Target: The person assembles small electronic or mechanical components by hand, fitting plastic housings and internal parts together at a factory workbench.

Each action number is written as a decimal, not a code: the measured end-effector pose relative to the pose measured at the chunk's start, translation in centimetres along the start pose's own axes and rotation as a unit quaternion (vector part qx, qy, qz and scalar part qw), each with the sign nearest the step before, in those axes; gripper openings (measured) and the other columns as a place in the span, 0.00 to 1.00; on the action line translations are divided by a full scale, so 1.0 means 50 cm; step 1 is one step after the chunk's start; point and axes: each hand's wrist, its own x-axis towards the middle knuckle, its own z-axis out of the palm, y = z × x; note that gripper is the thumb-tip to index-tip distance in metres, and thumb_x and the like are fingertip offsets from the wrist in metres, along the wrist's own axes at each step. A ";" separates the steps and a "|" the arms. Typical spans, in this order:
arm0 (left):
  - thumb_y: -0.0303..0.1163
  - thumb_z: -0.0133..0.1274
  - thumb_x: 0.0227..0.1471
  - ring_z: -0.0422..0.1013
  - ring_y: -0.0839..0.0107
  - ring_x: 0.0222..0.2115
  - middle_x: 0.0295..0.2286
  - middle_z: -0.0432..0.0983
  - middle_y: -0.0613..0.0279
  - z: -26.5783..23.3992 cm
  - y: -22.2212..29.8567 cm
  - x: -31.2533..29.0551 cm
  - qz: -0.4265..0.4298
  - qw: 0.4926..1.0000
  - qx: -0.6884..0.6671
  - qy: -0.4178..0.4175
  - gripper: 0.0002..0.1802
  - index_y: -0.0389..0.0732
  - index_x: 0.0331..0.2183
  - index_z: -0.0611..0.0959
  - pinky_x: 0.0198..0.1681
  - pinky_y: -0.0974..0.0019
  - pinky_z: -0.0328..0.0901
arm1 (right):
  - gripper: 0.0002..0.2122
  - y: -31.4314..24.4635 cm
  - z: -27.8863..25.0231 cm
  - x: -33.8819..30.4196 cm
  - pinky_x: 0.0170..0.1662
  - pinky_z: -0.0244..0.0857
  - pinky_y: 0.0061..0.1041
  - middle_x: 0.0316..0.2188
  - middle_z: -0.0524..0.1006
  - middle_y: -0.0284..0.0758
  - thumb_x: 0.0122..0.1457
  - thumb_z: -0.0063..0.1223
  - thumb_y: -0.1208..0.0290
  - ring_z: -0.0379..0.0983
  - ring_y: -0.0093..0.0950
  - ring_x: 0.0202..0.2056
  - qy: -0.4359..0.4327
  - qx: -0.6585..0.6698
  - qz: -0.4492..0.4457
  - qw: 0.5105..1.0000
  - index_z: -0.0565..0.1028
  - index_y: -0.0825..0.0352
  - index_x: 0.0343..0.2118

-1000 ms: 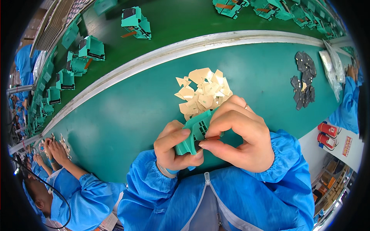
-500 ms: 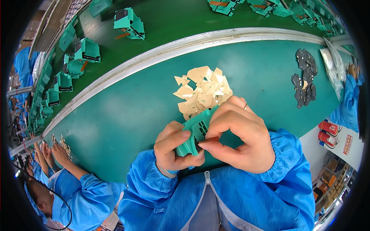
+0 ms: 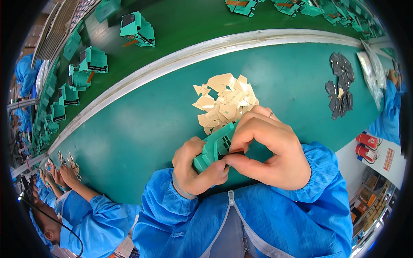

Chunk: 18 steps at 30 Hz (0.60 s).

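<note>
My left hand grips a green plastic housing that has a grid of small openings on its side. Thumb and fingers wrap around its left and lower part. Against the housing's right side, my right hand pinches a small thin dark piece between thumb and forefinger. Most of that piece is hidden by the fingers, so its exact shape does not show. Just beyond the housing lies a heap of flat cream-coloured pieces of irregular outline.
Black flat pieces and clear plastic bags lie on the right of the green table. Past a pale metal rail, a green belt carries several green housings. A co-worker's hands handle pieces at left; another's sleeve shows at right.
The housing has tilted slightly, and my left thumb has shifted down toward my right fingertips. More of the dark piece shows in my right hand. The belt's housings have moved a little to the left.
</note>
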 end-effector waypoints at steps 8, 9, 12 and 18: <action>0.19 0.54 0.35 0.63 0.67 0.17 0.22 0.70 0.54 0.007 0.005 -0.025 -0.060 0.994 -0.081 0.033 0.18 0.35 0.33 0.68 0.19 0.63 0.59 | 0.09 -0.003 -0.003 -0.003 0.35 0.53 0.25 0.21 0.71 0.29 0.40 0.60 0.80 0.64 0.25 0.26 -0.002 -0.008 0.005 1.000 0.71 0.64 0.22; 0.19 0.56 0.34 0.64 0.67 0.17 0.23 0.70 0.54 0.004 0.005 -0.025 -0.060 0.995 -0.073 0.019 0.21 0.37 0.34 0.68 0.19 0.64 0.60 | 0.08 -0.004 -0.003 -0.004 0.35 0.53 0.25 0.21 0.71 0.29 0.40 0.60 0.80 0.64 0.25 0.26 -0.003 -0.010 0.006 1.000 0.71 0.64 0.22; 0.19 0.60 0.31 0.66 0.67 0.16 0.25 0.69 0.52 0.017 -0.002 -0.023 -0.019 0.998 -0.047 0.036 0.28 0.42 0.37 0.66 0.16 0.67 0.60 | 0.08 -0.004 -0.006 -0.006 0.35 0.53 0.25 0.21 0.70 0.29 0.40 0.60 0.80 0.64 0.26 0.26 -0.009 -0.012 0.012 1.000 0.71 0.64 0.22; 0.20 0.65 0.27 0.67 0.67 0.15 0.27 0.67 0.51 0.029 -0.007 -0.029 0.009 0.996 -0.056 0.064 0.36 0.48 0.37 0.62 0.14 0.70 0.61 | 0.09 -0.005 -0.011 -0.007 0.35 0.53 0.25 0.21 0.70 0.29 0.39 0.60 0.80 0.64 0.26 0.26 -0.013 -0.014 0.009 1.000 0.71 0.64 0.22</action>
